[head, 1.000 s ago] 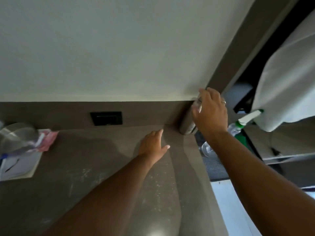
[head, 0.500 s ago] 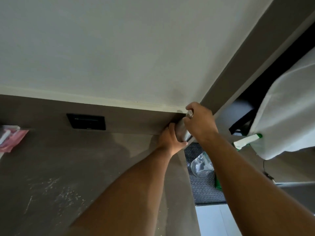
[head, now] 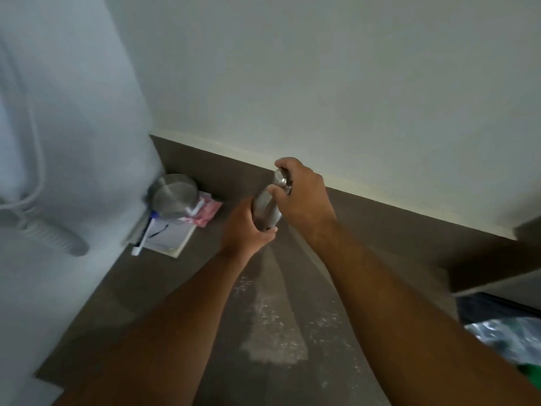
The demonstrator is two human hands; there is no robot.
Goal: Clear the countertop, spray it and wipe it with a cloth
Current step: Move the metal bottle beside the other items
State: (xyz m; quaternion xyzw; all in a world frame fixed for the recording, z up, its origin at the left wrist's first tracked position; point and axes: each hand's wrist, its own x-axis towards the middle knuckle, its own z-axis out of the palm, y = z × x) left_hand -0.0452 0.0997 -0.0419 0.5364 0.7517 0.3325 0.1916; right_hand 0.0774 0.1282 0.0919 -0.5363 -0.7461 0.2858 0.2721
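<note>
Both hands hold a slim metal bottle (head: 267, 208) in the air over the brown countertop (head: 164, 291). My left hand (head: 247, 230) wraps the bottle's lower body. Fingers of my right hand (head: 303, 197) close around its top end. The bottle tilts, its top toward the wall. White crumbs and dusty smears (head: 275, 329) lie on the countertop below my arms. No cloth is in view.
At the back left corner an upturned metal bowl (head: 172, 194) rests on a pink packet (head: 207, 212) and a notepad (head: 168, 238) with a pen (head: 142, 240). A white appliance (head: 58, 142) with a hose stands at left. A crinkled plastic item (head: 509, 332) lies past the counter's right edge.
My hands lifted the metal bottle from the right back corner and carried it left. The view swung left, bringing the bowl, notepad and white appliance into sight.
</note>
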